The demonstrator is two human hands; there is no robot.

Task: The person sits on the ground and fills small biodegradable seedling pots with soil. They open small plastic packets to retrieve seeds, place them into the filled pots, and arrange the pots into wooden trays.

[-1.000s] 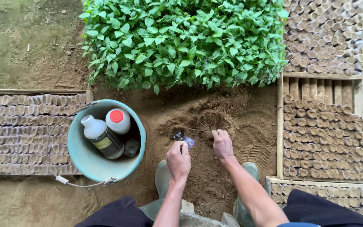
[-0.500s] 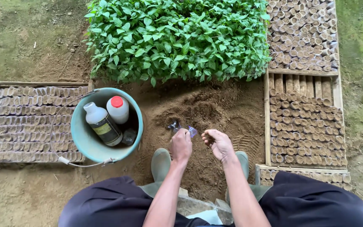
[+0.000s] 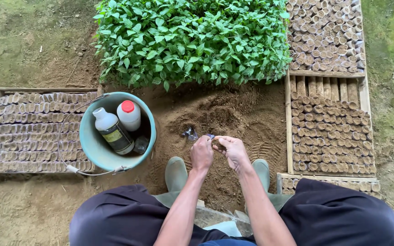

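Observation:
My left hand (image 3: 202, 153) is closed around a small clear plastic bag (image 3: 190, 134), whose crumpled end sticks out above my knuckles. My right hand (image 3: 232, 151) is cupped palm-up right beside it, fingertips touching the bag's mouth, with a little brown soil in the palm. Both hands hover over a patch of loose brown soil (image 3: 233, 114) between my green rubber boots (image 3: 175, 173).
A teal bucket (image 3: 94, 146) on the left holds two white bottles, one red-capped, and a dark jar. Green seedlings (image 3: 192, 41) fill the back. Wooden-framed beds of soil-filled bags lie at the left (image 3: 28, 132) and right (image 3: 331, 132).
My right hand lifted off the soil, turned palm-up and moved left to meet the bag. The left hand stayed on the bag. The view shifted back, showing more of my legs.

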